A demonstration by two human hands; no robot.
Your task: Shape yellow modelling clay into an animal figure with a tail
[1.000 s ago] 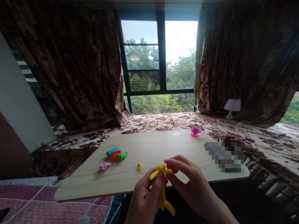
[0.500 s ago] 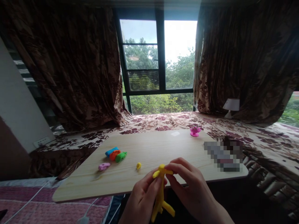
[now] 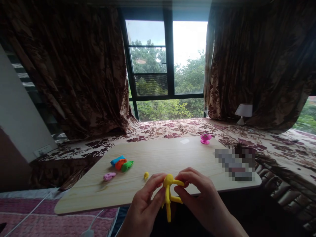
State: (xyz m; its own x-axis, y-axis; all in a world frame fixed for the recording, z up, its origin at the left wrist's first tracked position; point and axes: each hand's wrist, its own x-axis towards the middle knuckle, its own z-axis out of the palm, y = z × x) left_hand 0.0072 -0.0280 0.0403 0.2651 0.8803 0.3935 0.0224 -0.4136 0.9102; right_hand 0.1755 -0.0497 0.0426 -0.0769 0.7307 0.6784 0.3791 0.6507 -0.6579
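Between my hands, over the table's front edge, is a yellow modelling-clay figure [image 3: 168, 191] with a rounded top and several thin limbs. My left hand [image 3: 148, 200] pinches its left side near the top. The thumb and fingers of my right hand [image 3: 199, 191] close on a limb that sticks out to the right. A small yellow clay lump [image 3: 146, 175] lies on the table just beyond my left hand. Farther left are blue [image 3: 117, 161], orange [image 3: 120, 163] and green [image 3: 127, 166] clay pieces in a touching row, with a pink clay piece [image 3: 109, 176] nearer to me.
The pale wooden table [image 3: 84, 194] has a bright pink footed clay piece [image 3: 205, 138] at its far right. A blurred-out patch [image 3: 235, 166] covers something on the right edge. Behind stand a small white lamp [image 3: 244, 111] and a window between patterned curtains [image 3: 98, 72].
The yellow figure has been turned and tilted in my hands, so its rounded top and limbs now point differently. My left hand has shifted slightly left. The pieces on the table stay put.
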